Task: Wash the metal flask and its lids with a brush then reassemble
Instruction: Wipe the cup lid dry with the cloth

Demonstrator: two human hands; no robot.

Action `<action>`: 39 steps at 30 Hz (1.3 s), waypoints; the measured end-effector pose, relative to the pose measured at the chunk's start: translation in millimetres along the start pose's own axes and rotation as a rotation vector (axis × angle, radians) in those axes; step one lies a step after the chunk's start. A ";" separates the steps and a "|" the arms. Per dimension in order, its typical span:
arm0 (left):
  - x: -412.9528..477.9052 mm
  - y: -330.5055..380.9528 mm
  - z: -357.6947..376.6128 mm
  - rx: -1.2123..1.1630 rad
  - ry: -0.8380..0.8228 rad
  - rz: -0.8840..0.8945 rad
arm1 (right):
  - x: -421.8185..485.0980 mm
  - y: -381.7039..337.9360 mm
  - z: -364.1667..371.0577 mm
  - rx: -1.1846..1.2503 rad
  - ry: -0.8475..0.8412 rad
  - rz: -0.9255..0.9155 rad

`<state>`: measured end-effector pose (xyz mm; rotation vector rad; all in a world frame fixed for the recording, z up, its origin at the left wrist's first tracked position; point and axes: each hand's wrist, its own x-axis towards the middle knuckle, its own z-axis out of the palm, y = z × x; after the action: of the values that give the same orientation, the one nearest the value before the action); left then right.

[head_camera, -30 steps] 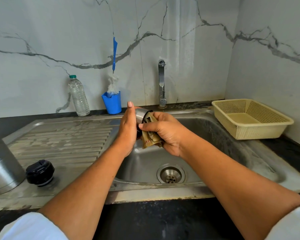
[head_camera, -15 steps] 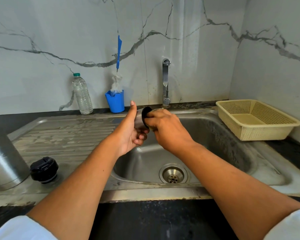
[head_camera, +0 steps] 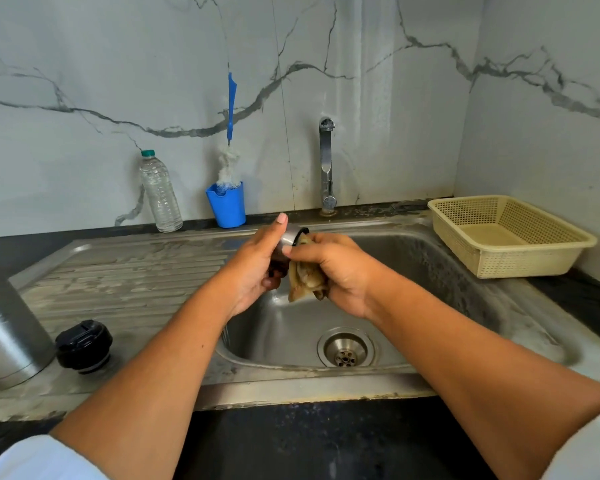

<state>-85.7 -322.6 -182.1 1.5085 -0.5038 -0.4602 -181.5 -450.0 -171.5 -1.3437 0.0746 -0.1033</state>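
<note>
Gripping the metal lid (head_camera: pixel 291 237) in my left hand (head_camera: pixel 253 271) over the sink (head_camera: pixel 413 251), my right hand's (head_camera: pixel 340 271) fingers clutch a scrub cloth (head_camera: pixel 303 278) against it.

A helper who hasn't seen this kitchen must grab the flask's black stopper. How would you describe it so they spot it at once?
Start at the steel sink, then look to the ribbed drainboard on its left. At the drainboard's near end, beside the tall metal flask, sits the stopper. It is the only black, squat, round thing there.
</note>
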 end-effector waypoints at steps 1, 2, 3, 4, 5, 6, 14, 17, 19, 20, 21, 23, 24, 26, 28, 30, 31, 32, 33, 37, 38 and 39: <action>1.1 0.2 1.2 -0.028 -0.018 0.004 | -1.4 -3.0 -2.0 0.134 -0.025 0.022; 1.8 0.5 2.5 -0.053 -0.042 0.016 | -2.7 -5.3 -3.8 0.256 -0.046 0.042; 2.2 1.0 4.2 -0.074 -0.073 0.033 | -4.8 -7.4 -4.9 0.356 -0.052 0.066; 2.9 1.2 4.5 -0.090 -0.106 0.053 | -5.3 -8.1 -6.6 0.428 -0.042 0.089; 2.7 2.1 4.7 -0.108 -0.138 0.074 | -5.5 -9.0 -8.4 0.476 -0.025 0.108; 2.4 2.3 3.8 -0.124 -0.165 0.093 | -4.7 -9.7 -10.8 0.500 -0.007 0.117; 0.2 2.7 -7.6 -0.076 -0.283 0.152 | 5.2 -6.7 -17.0 0.313 0.087 0.050; 0.8 5.2 -5.5 -0.156 -0.217 0.096 | 9.1 -5.4 -18.8 -0.220 0.193 -0.204; 0.8 7.5 -1.6 -0.183 -0.120 0.052 | 12.5 -1.8 -20.7 -0.660 0.242 -0.379; 0.4 7.6 0.0 -0.178 -0.084 0.022 | 13.4 0.9 -21.0 -0.818 0.250 -0.438; -0.7 7.8 1.5 -0.170 -0.068 -0.009 | 12.5 2.7 -20.1 -0.929 0.248 -0.485; -1.9 7.6 1.9 -0.170 -0.071 -0.040 | 13.2 6.4 -19.6 -1.046 0.227 -0.539; -2.0 7.7 1.4 -0.180 -0.076 -0.034 | 14.6 7.5 -20.9 -1.065 0.221 -0.542; -1.1 7.3 1.3 -0.209 -0.074 -0.014 | 16.5 6.6 -23.4 -1.085 0.213 -0.509; -0.3 4.7 2.8 -0.231 -0.078 -0.001 | 18.3 3.6 -23.9 -1.056 0.192 -0.431; -0.3 0.8 3.4 -0.242 -0.100 0.017 | 15.4 -2.5 -22.4 -0.875 0.140 -0.269; -0.5 -0.2 3.3 -0.240 -0.119 0.033 | 13.2 -5.2 -22.3 -0.728 0.111 -0.173; -0.5 -0.8 2.4 -0.230 -0.140 0.057 | 11.3 -7.3 -22.8 -0.558 0.081 -0.085; -0.7 -0.4 2.0 -0.212 -0.163 0.083 | 9.2 -9.4 -24.4 -0.390 0.051 -0.017; -3.8 2.6 1.0 -0.158 -0.266 0.184 | 6.4 -14.6 -30.7 0.281 -0.033 0.165; -3.8 2.7 1.4 -0.151 -0.293 0.206 | 5.1 -16.4 -31.1 0.376 -0.027 0.194; -4.1 3.2 2.2 -0.145 -0.313 0.217 | 3.9 -17.8 -31.7 0.414 -0.018 0.213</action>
<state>-90.4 -321.9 -179.0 1.2317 -0.8517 -0.5528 -181.8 -485.1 -161.2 -0.9166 0.1708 0.0715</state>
